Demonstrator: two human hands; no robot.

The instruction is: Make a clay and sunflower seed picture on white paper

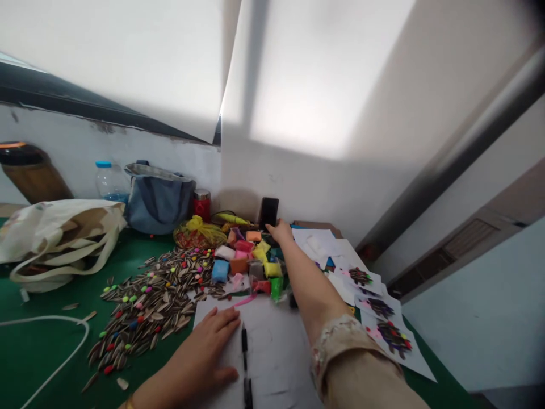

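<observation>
My left hand [208, 355] lies flat on a white sheet of paper [272, 352], fingers stretched out. Right beside it on the sheet is a black pen [244, 346]. My right hand [281, 233] reaches to the back of the table, its thumb and fingers closed at the lower edge of a dark smartphone [269, 211]. The phone stands upright, close to the wall. In front of it and left of my right forearm are several small packs of coloured clay [250, 258], among them a blue pack [220, 271] and a green one [276, 288].
Striped sunflower seeds [166, 295] mixed with coloured beads cover the green table [46, 307] on the left. Behind them stand a blue bag [159, 201], a red flask [201, 205] and a canvas bag [63, 227]. Sheets with seed figures [394, 336] lie at the right edge.
</observation>
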